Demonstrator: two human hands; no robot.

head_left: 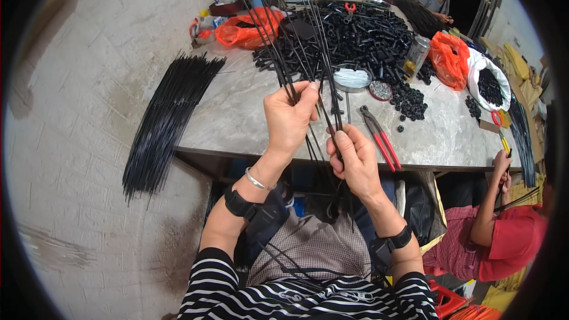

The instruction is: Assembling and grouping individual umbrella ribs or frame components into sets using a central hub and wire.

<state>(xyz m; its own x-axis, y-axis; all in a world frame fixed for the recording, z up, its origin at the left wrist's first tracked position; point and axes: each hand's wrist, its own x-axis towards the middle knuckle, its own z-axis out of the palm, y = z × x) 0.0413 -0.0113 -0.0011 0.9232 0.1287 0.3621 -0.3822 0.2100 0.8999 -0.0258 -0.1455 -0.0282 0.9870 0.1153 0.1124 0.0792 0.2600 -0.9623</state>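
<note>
Several long, thin black rods (325,47) run up from my hands over the table and down toward my lap. Closed around some of them is my left hand (287,115), thumb pressed against the fingers. Lower and to its right, my right hand (357,159) pinches more of the rods between thumb and fingers. Both hands are above the table's near edge. Two thin black rods (284,258) lie across the checked apron (308,240) on my lap. Pliers with red handles (382,141) rest on the table, right of my right hand.
Black rods (169,118) are heaped at the table's left edge. Small black parts (361,38) cover the back of the stone-topped table (231,112), beside orange bags (252,28), a dish (352,77) of white strips and a glass jar (416,56). A co-worker (504,237) sits at right.
</note>
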